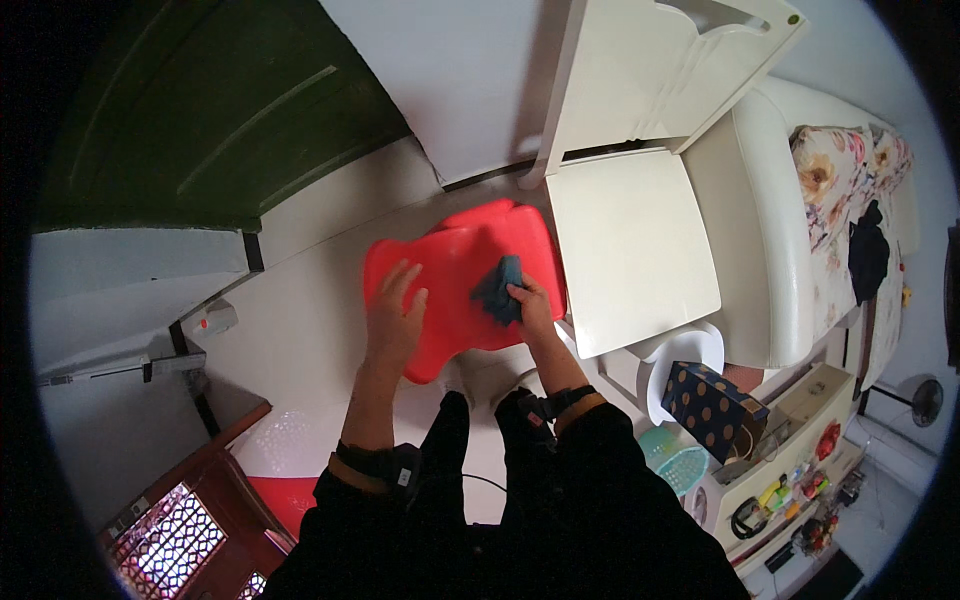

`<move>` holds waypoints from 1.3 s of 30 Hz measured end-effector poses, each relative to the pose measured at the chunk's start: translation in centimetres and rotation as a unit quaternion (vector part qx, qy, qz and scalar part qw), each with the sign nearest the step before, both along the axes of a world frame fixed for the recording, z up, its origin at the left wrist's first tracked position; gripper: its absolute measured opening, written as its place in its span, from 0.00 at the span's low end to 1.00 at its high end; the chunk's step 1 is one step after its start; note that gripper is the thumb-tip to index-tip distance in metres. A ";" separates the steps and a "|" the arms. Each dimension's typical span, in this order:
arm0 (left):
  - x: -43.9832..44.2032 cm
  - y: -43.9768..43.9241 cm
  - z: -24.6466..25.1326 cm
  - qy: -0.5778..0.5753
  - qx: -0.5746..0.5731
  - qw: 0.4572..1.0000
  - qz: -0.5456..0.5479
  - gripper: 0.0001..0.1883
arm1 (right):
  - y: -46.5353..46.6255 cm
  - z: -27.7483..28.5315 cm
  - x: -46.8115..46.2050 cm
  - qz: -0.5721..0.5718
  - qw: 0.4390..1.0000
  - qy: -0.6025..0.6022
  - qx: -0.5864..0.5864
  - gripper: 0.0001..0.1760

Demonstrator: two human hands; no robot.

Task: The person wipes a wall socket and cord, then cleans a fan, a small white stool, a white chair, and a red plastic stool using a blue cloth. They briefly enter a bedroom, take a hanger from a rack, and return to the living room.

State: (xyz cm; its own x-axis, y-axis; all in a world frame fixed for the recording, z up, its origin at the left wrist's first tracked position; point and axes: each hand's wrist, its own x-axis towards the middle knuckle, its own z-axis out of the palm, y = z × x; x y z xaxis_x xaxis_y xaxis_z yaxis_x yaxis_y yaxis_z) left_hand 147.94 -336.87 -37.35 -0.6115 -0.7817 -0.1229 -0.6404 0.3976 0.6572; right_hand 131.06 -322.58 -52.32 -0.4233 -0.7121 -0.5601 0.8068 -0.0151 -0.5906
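Note:
Before me on the tiled floor stands a red plastic seat (457, 277), probably a chair or stool, with a smooth, wavy-edged top. My right hand (534, 304) grips a bunched dark teal cloth (499, 292) against the right part of that red surface. Over its left edge lies my left hand (397, 315), fingers apart and holding nothing. Whether its palm presses on the plastic, I cannot tell. Both wrists wear dark straps.
Close on the right is a white wooden chair (634, 247), beside a cream sofa (772, 247). A polka-dot paper bag (709, 409), a white plastic stool (701, 345) and a mint basket (681, 469) stand lower right. A dark green door (225, 112) is upper left, a plastic bottle (217, 318) left.

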 end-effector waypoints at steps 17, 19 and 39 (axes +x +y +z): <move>4.6 -7.6 -10.2 0.145 0.026 0.989 -0.019 0.30 | -16.3 1.9 14.9 -0.004 0.922 0.366 -0.123 0.14; 4.5 -7.7 -10.1 0.135 -0.035 0.988 -0.061 0.32 | -16.9 1.1 15.1 -0.030 0.956 0.260 -0.130 0.16; 4.4 -7.8 -9.9 0.080 -0.097 0.987 -0.100 0.35 | -17.9 -8.6 10.5 0.088 0.840 0.534 -0.029 0.11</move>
